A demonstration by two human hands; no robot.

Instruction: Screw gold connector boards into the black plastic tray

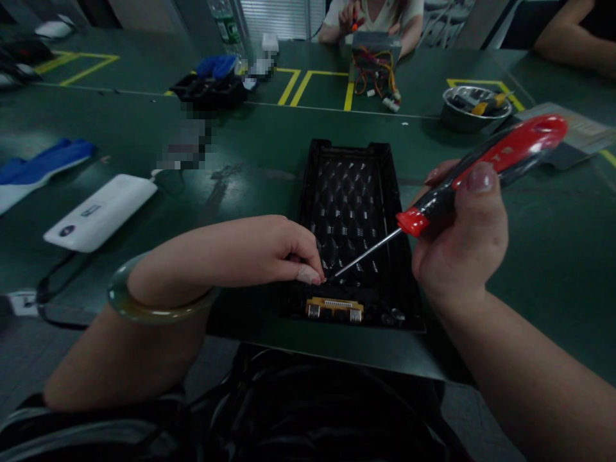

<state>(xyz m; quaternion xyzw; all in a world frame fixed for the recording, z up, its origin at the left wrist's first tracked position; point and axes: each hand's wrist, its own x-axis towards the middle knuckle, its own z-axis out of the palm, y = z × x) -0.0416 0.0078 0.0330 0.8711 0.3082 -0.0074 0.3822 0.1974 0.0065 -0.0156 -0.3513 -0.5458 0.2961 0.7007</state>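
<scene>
My right hand (464,237) is closed around the red and black handle of a screwdriver (500,160). Its thin metal shaft slants down to the left, and the tip ends beside the fingertips of my left hand (289,250). Those fingers are pinched together at the lower left of a black plastic panel (349,212) with a diamond-textured middle. What they hold, if anything, is hidden. Near the panel's front end sits a yellowish connector board (335,307) with two metal ports.
Left on the green table (240,186) lie a white power bank (101,212) with cables and a blue-white glove (43,167). Behind are a black tray (209,90), a metal bowl (476,109) of tools, and a person handling a power supply (376,48) with loose wires.
</scene>
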